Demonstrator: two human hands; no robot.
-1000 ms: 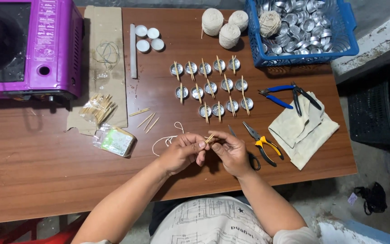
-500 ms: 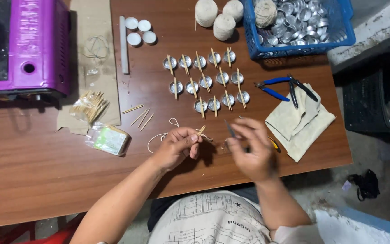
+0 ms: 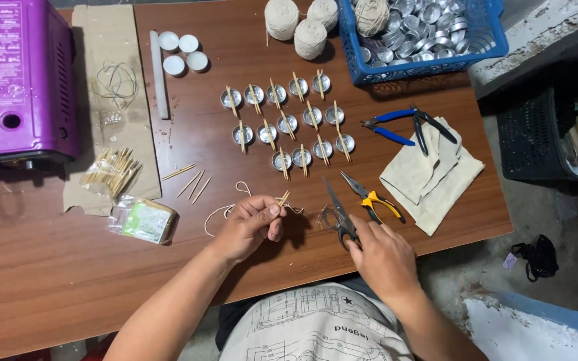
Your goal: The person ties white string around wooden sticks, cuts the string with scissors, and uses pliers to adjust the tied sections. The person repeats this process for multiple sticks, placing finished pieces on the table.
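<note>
On the wooden counter [image 3: 48, 267], a purple appliance [image 3: 18, 80] sits far left. The left hand [image 3: 249, 227] pinches a small wooden stick [image 3: 282, 198] with white string [image 3: 219, 212] trailing from it. Just right, the right hand [image 3: 382, 257] closes on the scissors [image 3: 339, 214], beside yellow-handled pliers [image 3: 372, 198].
</note>
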